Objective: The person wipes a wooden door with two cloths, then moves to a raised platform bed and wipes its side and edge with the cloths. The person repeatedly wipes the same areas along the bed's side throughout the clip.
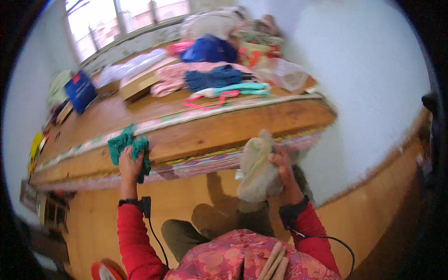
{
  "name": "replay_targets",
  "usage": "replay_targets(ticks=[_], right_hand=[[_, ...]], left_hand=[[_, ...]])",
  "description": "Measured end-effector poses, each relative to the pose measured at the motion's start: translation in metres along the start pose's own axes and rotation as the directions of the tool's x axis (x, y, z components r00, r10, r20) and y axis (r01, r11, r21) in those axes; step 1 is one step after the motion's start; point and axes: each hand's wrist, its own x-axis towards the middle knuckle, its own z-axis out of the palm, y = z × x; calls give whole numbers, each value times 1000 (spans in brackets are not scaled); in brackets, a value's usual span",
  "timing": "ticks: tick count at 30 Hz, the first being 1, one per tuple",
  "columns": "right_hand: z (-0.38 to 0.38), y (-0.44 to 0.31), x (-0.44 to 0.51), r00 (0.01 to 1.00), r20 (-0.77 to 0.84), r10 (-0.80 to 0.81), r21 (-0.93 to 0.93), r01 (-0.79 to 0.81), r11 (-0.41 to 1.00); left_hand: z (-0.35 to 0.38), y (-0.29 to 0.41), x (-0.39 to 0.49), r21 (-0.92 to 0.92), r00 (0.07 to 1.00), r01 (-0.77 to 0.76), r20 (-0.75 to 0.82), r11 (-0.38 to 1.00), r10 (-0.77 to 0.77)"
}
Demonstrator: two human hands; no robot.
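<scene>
My left hand (130, 163) grips a crumpled green cloth (120, 141) against the front edge of a wooden platform (199, 141). Out in front of the platform's right part, my right hand (282, 161) holds a beige cloth (257, 171) that hangs down and looks blurred. Part of the right hand's grip is hidden by the cloth. Bands with black cables are strapped at both wrists.
On the platform lie a cardboard box (147, 78), a blue bag (80, 91), pink cloth (169, 78), dark blue cloth (213, 77) and turquoise cloth (245, 89). A white wall (360, 87) borders the right side. An orange-rimmed object (101, 271) rests on the floor, lower left.
</scene>
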Motion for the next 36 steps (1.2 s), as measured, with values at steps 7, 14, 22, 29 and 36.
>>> replay_targets(ticks=[7,14,22,29,36], right_hand=[[94,34,100,992,92,-82,-242,102,965],[135,116,188,962,262,-84,-807,265,528],[96,115,196,978,206,28,-534,89,841],[115,104,177,979,204,26,-549,93,830],[124,108,172,975,220,31,-387,58,920]], left_hand=[[-1,-40,-20,57,898,96,-435,994,-62],[41,104,-61,-262,959,66,-249,963,-134],[46,120,-69,-395,976,-180,-186,901,113],[18,4,-51,-146,890,-452,-143,880,433],[-68,-137,-36,204,999,-43,-20,978,48]])
